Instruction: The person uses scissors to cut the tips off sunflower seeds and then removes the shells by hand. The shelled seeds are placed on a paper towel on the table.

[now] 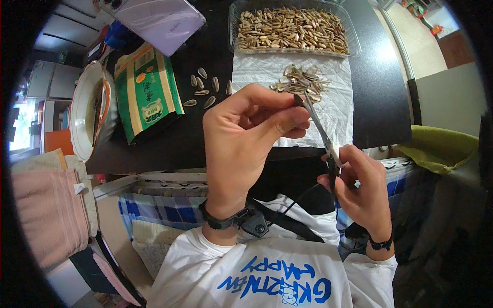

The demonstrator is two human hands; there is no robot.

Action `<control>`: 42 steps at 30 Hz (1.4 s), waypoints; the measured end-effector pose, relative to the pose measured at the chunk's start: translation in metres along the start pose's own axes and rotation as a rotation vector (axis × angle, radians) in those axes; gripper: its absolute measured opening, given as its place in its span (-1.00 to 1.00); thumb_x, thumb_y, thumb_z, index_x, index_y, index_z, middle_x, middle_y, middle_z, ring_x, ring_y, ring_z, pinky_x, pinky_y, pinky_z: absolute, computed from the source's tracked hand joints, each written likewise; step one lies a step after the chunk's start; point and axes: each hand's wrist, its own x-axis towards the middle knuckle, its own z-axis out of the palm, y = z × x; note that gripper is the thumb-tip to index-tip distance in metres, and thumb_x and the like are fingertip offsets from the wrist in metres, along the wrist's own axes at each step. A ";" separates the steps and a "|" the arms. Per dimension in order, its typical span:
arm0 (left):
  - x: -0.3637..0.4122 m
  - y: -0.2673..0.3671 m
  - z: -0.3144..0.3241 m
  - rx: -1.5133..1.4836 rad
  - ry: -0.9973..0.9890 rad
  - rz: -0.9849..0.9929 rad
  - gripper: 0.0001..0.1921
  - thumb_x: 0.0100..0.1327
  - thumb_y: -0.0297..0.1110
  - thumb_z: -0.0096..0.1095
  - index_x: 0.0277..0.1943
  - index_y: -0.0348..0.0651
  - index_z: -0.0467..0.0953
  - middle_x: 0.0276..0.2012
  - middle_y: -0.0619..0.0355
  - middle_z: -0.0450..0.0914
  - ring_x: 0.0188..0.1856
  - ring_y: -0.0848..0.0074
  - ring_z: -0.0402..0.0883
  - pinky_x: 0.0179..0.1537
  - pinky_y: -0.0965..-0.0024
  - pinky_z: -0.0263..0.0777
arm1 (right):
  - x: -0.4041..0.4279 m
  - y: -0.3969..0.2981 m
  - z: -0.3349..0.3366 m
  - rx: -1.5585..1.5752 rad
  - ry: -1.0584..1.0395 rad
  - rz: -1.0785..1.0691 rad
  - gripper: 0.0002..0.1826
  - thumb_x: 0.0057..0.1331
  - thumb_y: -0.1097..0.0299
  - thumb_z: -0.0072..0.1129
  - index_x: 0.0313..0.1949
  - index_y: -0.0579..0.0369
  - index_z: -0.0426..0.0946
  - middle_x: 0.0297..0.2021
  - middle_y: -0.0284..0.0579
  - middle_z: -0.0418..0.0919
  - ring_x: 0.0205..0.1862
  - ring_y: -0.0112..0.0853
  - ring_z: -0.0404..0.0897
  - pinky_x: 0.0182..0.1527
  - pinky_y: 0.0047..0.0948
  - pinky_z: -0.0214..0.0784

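Note:
Between thumb and forefinger of my left hand (246, 127) is a dark sunflower seed (298, 99), partly hidden by the fingertips. My right hand (358, 184) grips small scissors (320, 125), their blades pointing up at the seed's right edge; whether they touch it I cannot tell. Below the blades' tips in the picture, and partly behind them, lies a heap of split seed shells (302, 79) on a white tissue sheet (254, 71). Beyond it, a clear plastic tray (356, 44) holds many brownish, shelled-looking kernels or seeds (292, 30).
Several striped sunflower seeds (200, 82) lie on the dark table (379, 96), left of the tissue. Farther left are a green and tan snack bag (133, 88), a white bowl (79, 115) with an orange rim and a lilac phone (165, 25). A yellow-green basin (443, 150) stands right of the table.

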 end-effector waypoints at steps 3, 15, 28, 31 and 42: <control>-0.002 0.002 0.000 0.009 -0.002 -0.025 -0.86 0.22 -0.59 0.33 -0.17 -0.40 0.58 -0.30 0.00 0.70 -0.29 0.43 0.73 -0.23 0.47 0.65 | 0.001 -0.002 0.000 -0.038 0.039 -0.035 -0.71 0.04 0.69 0.22 -0.21 0.25 0.44 -0.58 -0.26 0.39 -0.68 -0.63 0.33 -0.58 -0.60 0.12; -0.009 -0.003 0.004 -0.054 -0.077 -0.058 -0.91 0.29 -0.57 0.25 -0.18 -0.40 0.53 -0.34 0.08 0.66 -0.34 0.60 0.66 -0.29 0.56 0.58 | 0.001 -0.009 -0.009 -0.288 0.019 -0.099 -0.65 0.03 0.55 0.31 -0.21 0.16 0.36 -0.46 -0.09 0.44 -0.49 -0.19 0.58 -0.48 -0.29 0.41; -0.016 -0.003 0.003 -0.042 -0.006 -0.072 -0.88 0.30 -0.52 0.26 -0.16 -0.40 0.54 -0.33 0.06 0.67 -0.35 0.58 0.66 -0.29 0.52 0.59 | 0.001 -0.014 -0.010 -0.349 -0.015 -0.149 -0.66 0.05 0.52 0.31 -0.20 0.17 0.37 -0.45 -0.07 0.45 -0.54 -0.18 0.55 -0.53 -0.27 0.37; -0.014 -0.003 -0.001 -0.005 -0.027 -0.065 -0.88 0.31 -0.52 0.25 -0.16 -0.39 0.55 -0.34 0.05 0.67 -0.35 0.57 0.67 -0.29 0.50 0.62 | 0.001 -0.016 -0.012 -0.347 -0.018 -0.145 -0.66 0.05 0.53 0.30 -0.19 0.19 0.37 -0.44 -0.06 0.45 -0.54 -0.18 0.55 -0.53 -0.26 0.37; -0.017 -0.005 -0.001 -0.027 0.004 -0.106 -0.89 0.31 -0.53 0.24 -0.17 -0.40 0.54 -0.34 0.05 0.66 -0.34 0.55 0.67 -0.29 0.49 0.64 | 0.003 -0.015 -0.016 -0.288 -0.121 -0.106 -0.67 0.07 0.56 0.27 -0.17 0.21 0.37 -0.46 -0.04 0.45 -0.52 -0.14 0.54 -0.50 -0.26 0.36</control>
